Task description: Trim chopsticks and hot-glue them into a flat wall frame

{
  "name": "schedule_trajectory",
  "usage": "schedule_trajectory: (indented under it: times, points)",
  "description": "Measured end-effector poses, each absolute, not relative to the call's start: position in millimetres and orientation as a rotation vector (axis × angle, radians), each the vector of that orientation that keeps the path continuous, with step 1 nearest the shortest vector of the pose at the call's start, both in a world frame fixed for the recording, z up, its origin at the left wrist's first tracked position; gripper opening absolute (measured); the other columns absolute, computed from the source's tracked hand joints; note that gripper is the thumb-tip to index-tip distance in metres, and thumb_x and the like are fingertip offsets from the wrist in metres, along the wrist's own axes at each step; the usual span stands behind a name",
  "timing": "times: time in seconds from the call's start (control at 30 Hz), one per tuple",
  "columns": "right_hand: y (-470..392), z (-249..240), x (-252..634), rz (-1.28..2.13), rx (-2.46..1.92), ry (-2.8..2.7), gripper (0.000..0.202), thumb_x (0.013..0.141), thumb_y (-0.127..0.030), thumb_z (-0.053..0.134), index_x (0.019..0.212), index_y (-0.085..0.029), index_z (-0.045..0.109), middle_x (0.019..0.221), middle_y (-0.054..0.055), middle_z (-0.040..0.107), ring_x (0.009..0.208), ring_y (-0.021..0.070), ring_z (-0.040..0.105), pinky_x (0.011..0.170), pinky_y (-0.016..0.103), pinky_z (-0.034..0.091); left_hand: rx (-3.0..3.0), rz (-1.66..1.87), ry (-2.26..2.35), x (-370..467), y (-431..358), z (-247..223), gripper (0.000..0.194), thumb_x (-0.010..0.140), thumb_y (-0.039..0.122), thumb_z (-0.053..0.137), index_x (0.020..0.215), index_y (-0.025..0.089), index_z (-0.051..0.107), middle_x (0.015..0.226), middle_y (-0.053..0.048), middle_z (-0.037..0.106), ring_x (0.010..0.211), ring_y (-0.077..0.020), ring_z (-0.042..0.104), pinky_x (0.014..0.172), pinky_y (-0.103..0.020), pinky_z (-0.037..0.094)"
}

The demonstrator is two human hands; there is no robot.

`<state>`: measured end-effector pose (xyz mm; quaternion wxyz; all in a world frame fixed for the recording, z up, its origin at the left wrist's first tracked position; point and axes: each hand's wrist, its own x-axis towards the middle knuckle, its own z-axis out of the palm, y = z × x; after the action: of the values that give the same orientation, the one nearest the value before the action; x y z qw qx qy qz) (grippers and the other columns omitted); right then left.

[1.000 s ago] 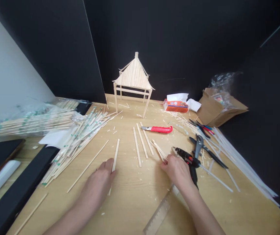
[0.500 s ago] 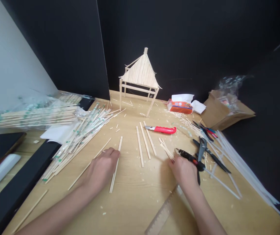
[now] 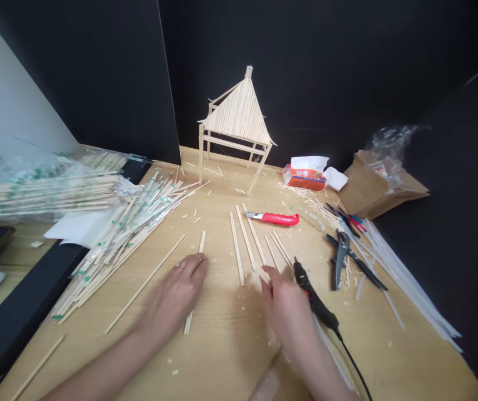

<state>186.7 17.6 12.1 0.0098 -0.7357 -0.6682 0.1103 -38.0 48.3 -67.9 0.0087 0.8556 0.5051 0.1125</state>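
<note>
My left hand (image 3: 182, 287) presses down with bent fingers on a pair of thin wooden sticks (image 3: 188, 323) lying side by side. My right hand (image 3: 289, 303) hovers low over the table, thumb and finger drawn together; a pale blur at the fingertips is too unclear to name. Just beyond it lie short wooden sticks (image 3: 280, 245) and several longer stick strips (image 3: 236, 245). Beside its right edge a black hot glue gun (image 3: 320, 306) lies on the table. A partly hidden ruler (image 3: 266, 384) is under the right forearm.
A stick-built house model (image 3: 241, 114) stands at the back. In front lies a red utility knife (image 3: 278, 218). Bagged sticks (image 3: 117, 239) are heaped left. Right are pliers (image 3: 341, 259), glue sticks (image 3: 409, 284), a tissue pack (image 3: 305, 177) and a paper bag (image 3: 380, 184).
My right hand has moved left, away from the glue gun and the short sticks, which now lie farther apart. My left hand stays on its pair of sticks. The view has shifted slightly.
</note>
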Motion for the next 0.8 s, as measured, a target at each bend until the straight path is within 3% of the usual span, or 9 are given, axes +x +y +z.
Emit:
schedule_trajectory:
  times: [0.2, 0.33, 0.47, 0.6, 0.8]
  points:
    - [35, 28, 223, 0.032, -2.311, -1.969, 0.027, 0.091, -0.029, 0.045, 0.111, -0.020, 0.060, 0.091, 0.007, 0.071, 0.081, 0.0222, 0.067, 0.066, 0.026, 0.042, 2.675, 0.321, 1.586, -40, 49, -69, 0.036, 0.091, 0.012, 0.037, 0.123, 0.013, 0.052, 0.127, -0.014, 0.054, 0.118, -0.0270, 0.049, 0.097, -0.039, 0.043]
    - [31, 36, 245, -0.124, -2.439, -1.891, 0.036, 0.086, -0.040, 0.053, 0.111, -0.017, 0.061, 0.088, 0.008, 0.069, 0.082, 0.0249, 0.065, 0.065, 0.028, 0.041, 2.709, 0.325, 1.571, -41, 51, -70, 0.037, 0.090, 0.011, 0.036, 0.122, 0.010, 0.053, 0.126, -0.016, 0.055, 0.118, -0.0284, 0.050, 0.098, -0.041, 0.042]
    - [25, 52, 266, 0.029, -2.209, -1.826, 0.032, 0.090, -0.041, 0.047, 0.108, -0.020, 0.062, 0.080, 0.003, 0.065, 0.072, 0.0176, 0.063, 0.066, 0.025, 0.041, 2.748, 0.295, 1.532, -42, 53, -71, 0.038, 0.088, 0.010, 0.035, 0.121, 0.008, 0.054, 0.124, -0.018, 0.055, 0.117, -0.0305, 0.050, 0.096, -0.043, 0.043]
    - [28, 62, 305, -0.194, -2.323, -1.679, 0.032, 0.092, -0.036, 0.041, 0.109, -0.019, 0.063, 0.098, 0.007, 0.065, 0.085, 0.0194, 0.062, 0.073, 0.025, 0.040, 2.776, 0.269, 1.494, -47, 55, -77, 0.041, 0.086, 0.010, 0.035, 0.124, 0.007, 0.052, 0.126, -0.019, 0.054, 0.119, -0.0317, 0.048, 0.096, -0.044, 0.043]
    - [30, 42, 387, 0.333, -2.639, -1.738, 0.035, 0.071, -0.029, 0.069, 0.101, -0.012, 0.069, 0.100, 0.012, 0.065, 0.088, 0.0234, 0.062, 0.072, 0.026, 0.040, 2.808, 0.285, 1.463, -52, 56, -83, 0.052, 0.081, 0.006, 0.032, 0.131, 0.010, 0.043, 0.129, -0.018, 0.052, 0.118, -0.0311, 0.049, 0.096, -0.045, 0.043]
